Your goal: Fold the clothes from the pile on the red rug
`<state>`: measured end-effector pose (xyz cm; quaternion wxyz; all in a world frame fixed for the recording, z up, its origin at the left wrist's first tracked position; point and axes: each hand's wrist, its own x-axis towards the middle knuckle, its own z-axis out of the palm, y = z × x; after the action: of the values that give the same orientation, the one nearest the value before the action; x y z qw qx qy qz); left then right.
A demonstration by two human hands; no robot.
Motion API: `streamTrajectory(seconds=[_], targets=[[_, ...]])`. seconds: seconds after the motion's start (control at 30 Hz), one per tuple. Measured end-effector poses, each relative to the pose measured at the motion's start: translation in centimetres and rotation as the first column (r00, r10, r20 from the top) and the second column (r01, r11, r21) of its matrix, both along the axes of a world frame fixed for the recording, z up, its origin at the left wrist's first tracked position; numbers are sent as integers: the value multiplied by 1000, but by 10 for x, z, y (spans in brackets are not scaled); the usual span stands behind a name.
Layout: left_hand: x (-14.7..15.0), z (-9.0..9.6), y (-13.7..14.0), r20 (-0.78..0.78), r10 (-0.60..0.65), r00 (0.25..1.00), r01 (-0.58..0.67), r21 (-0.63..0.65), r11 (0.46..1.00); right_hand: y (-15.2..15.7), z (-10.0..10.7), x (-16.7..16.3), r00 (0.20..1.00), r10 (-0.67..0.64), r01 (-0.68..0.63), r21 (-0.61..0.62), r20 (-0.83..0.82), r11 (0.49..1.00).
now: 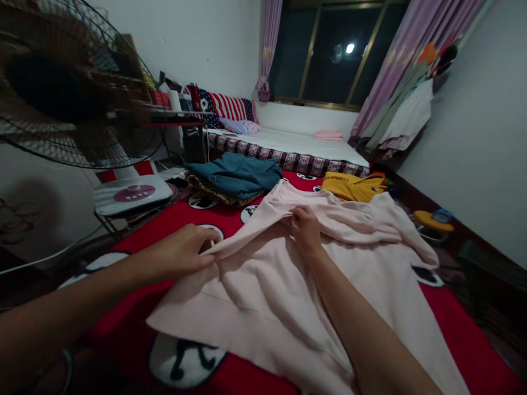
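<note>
We hold a pale pink top (pixel 255 285) on a red blanket (pixel 461 329), left hand (pixel 189 249) and right hand (pixel 305 229) both pinched closed on it

Left grip (pixel 187 249) and right grip (pixel 305 227) pinch a pink garment (pixel 255 291) — spread over red fabric (pixel 461 323).

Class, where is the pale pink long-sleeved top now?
In the head view, the pale pink top lies on the red blanket, lower centre, held by left hand and right hand, nearer than the yellow garment.
</note>
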<state>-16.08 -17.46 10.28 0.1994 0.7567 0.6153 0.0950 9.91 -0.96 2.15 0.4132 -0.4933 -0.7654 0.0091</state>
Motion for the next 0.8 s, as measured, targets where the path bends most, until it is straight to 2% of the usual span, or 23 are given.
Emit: streamTrajectory(seconds=[0.1, 0.2, 0.27, 0.33, 0.37, 0.4, 0.43, 0.47, 0.5, 0.53, 0.57, 0.6, 0.63, 0.67, 0.7, 0.73, 0.8], targets=[[28, 18, 4, 315, -25, 949, 38, -38, 999, 16, 3, 16, 975, -12, 37, 108, -222, 993], [64, 17, 4, 452, -68, 890, 153, -155, 976, 29, -5, 30, 949, -53, 93, 113, -312, 989], [87, 7, 2, 482, -160, 861, 329, -289, 899, 34, -15, 36, 947, -87, 108, 50, -310, 993], [105, -2, 3, 477, -332, 814, 529, -371, 763, 35, -23, 39, 951, -101, 98, -25, -294, 995], [113, -5, 6, 460, -406, 789, 591, -392, 705, 35, -26, 40, 950, -104, 96, -43, -293, 994], [119, -6, 11, 443, -454, 773, 624, -402, 670, 34, -26, 42, 947, -113, 106, -39, -301, 994], [125, -6, 18, 429, -465, 774, 624, -393, 675, 33, -26, 43, 941, -128, 129, -15, -313, 991], [130, -7, 29, 419, -444, 792, 592, -350, 726, 31, -24, 45, 933, -152, 167, 19, -327, 986], [134, -9, 42, 408, -404, 819, 528, -257, 810, 30, -21, 47, 923, -186, 214, 49, -337, 976], [138, -12, 57, 393, -360, 846, 430, -104, 897, 28, -18, 50, 914, -226, 263, 67, -338, 962], [141, -18, 74, 372, -311, 874, 298, 93, 950, 26, -15, 53, 906, -269, 308, 72, -326, 949], [142, -26, 91, 357, -248, 900, 141, 299, 944, 25, -12, 55, 900, -312, 347, 66, -304, 936], [142, -36, 107, 356, -180, 917, 4, 442, 897, 23, -11, 58, 893, -357, 384, 51, -273, 922], [142, -48, 121, 361, -116, 925, -94, 516, 852, 22, -10, 61, 884, -405, 423, 31, -236, 906], [140, -59, 133, 370, -52, 928, -169, 539, 825, 22, -10, 64, 871, -453, 462, 6, -191, 887], [138, -71, 143, 370, 6, 929, -216, 529, 821, 21, -10, 67, 854, -500, 502, -25, -141, 864], [133, -90, 153, 331, 89, 940, -246, 472, 846, 21, -11, 75, 812, -583, 577, -110, -23, 809]])
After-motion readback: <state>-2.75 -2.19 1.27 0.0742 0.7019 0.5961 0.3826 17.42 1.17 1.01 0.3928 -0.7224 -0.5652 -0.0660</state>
